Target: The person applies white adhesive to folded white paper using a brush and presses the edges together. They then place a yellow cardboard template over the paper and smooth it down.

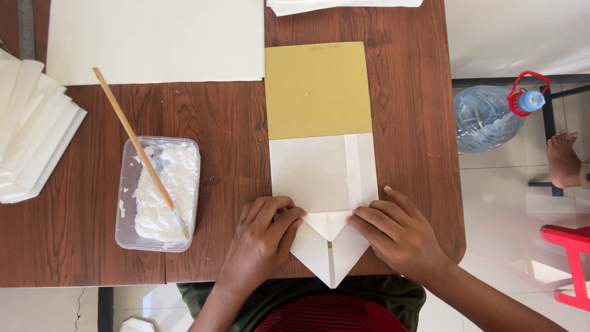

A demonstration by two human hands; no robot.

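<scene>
A white folded paper piece (pixel 322 178) lies on the wooden table (pixel 215 129), wrapped around a mustard-yellow card (pixel 318 89) that sticks out at its far end. Its near end is folded into a point (pixel 330 255) that hangs over the table's front edge. My left hand (pixel 261 243) presses flat on the left corner fold. My right hand (pixel 396 233) presses on the right corner fold. Fingertips of both hands meet the small triangular flap in the middle.
A clear plastic tub of white paste (pixel 158 193) with a wooden stick (pixel 135 141) stands to the left. A stack of folded white papers (pixel 31 129) lies at far left, a large white sheet (pixel 153 40) at the back. A water bottle (pixel 491 117) and a red stool (pixel 571 258) are on the floor.
</scene>
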